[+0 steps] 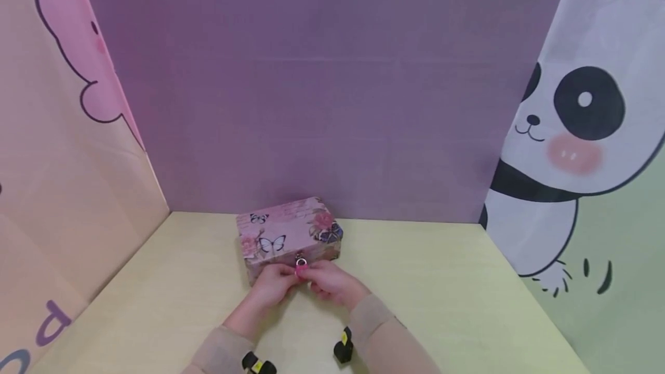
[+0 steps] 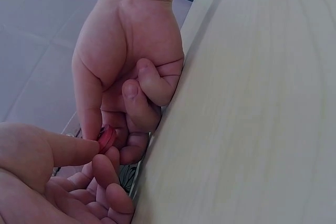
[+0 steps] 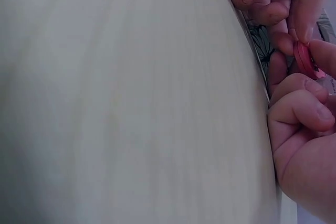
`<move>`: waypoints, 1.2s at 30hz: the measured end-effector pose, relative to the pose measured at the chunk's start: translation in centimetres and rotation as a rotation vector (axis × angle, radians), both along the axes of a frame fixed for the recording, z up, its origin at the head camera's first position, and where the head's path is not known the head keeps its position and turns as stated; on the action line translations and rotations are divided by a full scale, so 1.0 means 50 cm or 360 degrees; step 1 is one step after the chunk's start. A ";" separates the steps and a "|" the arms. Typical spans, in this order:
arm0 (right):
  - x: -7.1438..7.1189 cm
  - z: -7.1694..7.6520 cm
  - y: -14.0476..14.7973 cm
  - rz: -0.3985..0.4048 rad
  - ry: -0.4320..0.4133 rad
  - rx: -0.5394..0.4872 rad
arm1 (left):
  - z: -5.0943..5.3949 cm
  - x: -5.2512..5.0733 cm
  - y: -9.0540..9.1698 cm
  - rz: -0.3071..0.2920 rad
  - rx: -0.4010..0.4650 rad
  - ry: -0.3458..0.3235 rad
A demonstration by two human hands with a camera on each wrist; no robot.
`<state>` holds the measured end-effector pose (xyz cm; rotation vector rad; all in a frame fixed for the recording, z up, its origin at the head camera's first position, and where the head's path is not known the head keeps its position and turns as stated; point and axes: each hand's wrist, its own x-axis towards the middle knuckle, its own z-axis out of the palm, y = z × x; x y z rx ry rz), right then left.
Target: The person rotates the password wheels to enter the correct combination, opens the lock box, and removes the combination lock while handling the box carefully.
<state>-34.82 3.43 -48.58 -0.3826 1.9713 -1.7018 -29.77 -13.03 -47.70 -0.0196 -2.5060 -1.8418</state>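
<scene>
A box (image 1: 291, 229) printed with pink flowers and butterflies stands at the back of the table, its lid down. At the clasp on its front hangs a small pink padlock (image 1: 301, 270) with a silver shackle. My left hand (image 1: 273, 283) pinches the padlock from the left. From the other side, the thumb and fingers of my right hand (image 1: 333, 283) pinch it as well. Both wrist views show the padlock's red-pink body (image 2: 107, 138) between the fingertips. Whether the shackle is locked cannot be made out.
The pale wood-grain table (image 1: 441, 293) meets a purple backdrop (image 1: 332, 103) just behind the box. Side panels rise left and right, the right one with a panda drawing (image 1: 550, 235). Black-and-yellow devices (image 1: 343, 347) sit by both wrists.
</scene>
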 end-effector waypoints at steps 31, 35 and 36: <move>-0.022 0.015 0.057 -0.0104 -0.0074 -0.0047 | 0.002 0.002 0.005 -0.0006 0.0009 0.0002; -0.029 0.019 0.083 -0.0121 -0.0056 -0.0017 | 0.005 0.003 0.005 0.0003 0.0000 -0.0012; -0.030 0.020 0.089 -0.0122 -0.0051 -0.0008 | 0.005 0.003 0.005 0.0006 -0.0006 -0.0014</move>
